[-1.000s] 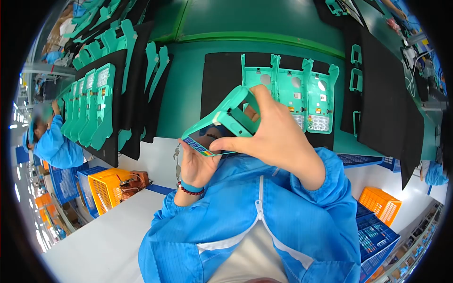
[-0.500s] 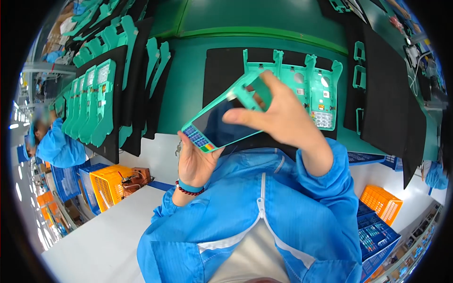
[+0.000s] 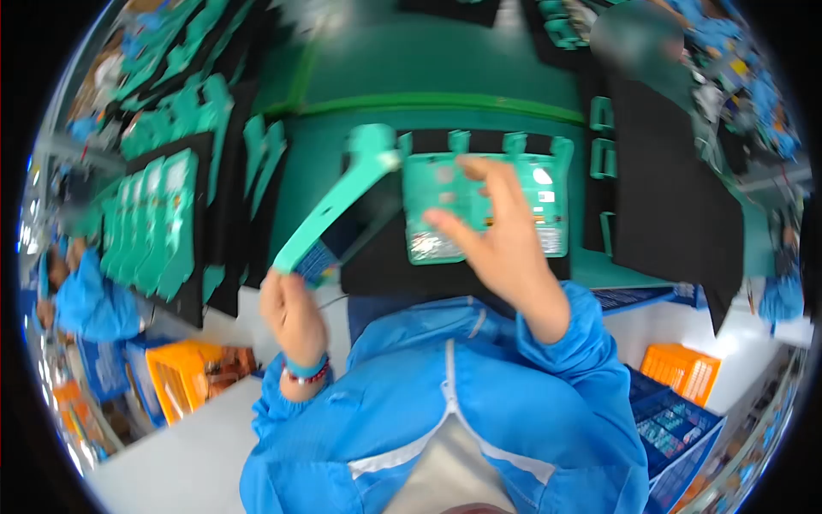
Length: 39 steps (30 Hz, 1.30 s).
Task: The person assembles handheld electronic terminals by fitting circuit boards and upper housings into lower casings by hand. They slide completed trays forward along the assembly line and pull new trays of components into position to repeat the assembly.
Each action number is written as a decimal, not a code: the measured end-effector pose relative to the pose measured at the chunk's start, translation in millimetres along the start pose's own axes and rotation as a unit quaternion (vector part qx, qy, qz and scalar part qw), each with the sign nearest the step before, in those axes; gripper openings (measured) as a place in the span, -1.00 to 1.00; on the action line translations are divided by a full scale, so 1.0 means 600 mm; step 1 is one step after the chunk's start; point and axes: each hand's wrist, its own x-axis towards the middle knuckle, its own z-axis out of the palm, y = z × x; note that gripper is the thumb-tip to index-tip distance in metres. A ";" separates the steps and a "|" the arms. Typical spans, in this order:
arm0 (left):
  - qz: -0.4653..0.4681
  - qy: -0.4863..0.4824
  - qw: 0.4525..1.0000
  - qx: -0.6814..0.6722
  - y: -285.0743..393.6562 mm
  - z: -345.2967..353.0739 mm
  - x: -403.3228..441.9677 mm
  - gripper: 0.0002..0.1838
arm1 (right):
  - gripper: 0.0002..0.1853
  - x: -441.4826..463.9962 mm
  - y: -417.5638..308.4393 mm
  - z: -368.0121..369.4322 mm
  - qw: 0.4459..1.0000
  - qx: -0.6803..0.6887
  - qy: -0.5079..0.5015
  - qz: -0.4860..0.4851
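Note:
My left hand (image 3: 294,315) is closed on the keypad end of a green payment terminal housing (image 3: 336,208). The housing is tilted up on its side, with a dark screen face and blue keys partly showing. My right hand (image 3: 507,250) has thumb and fingers apart and holds nothing. It hovers over a row of several green housing shells (image 3: 425,230), which lie side by side with their insides up on a black mat (image 3: 372,272). The right hand hides part of the middle shells; whether it touches them I cannot tell.
To the left, more green shells (image 3: 175,214) stand on black boards. A black sheet (image 3: 672,188) lies on the right beside small green frames (image 3: 603,158). Orange crates (image 3: 681,370) and a blue crate (image 3: 676,433) stand below. At far left works another person in blue (image 3: 94,295).
My left hand has carried the terminal housing left and turned it onto its edge. My right hand has come off the housing and is now over the row of shells. The camera view has shifted.

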 end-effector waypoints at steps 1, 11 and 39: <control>0.064 -0.022 0.989 0.132 0.010 0.008 0.012 -0.64 | -0.39 -0.009 -0.008 -0.023 0.999 -0.035 -0.011 -0.014; 0.227 -0.241 0.813 0.478 -0.074 0.044 0.031 -0.50 | 0.00 -0.145 0.042 -0.247 0.875 -0.468 0.063 0.108; 0.179 -0.218 0.837 0.468 -0.083 0.060 0.011 -0.55 | -0.47 -0.179 0.197 -0.463 0.858 0.083 0.137 0.488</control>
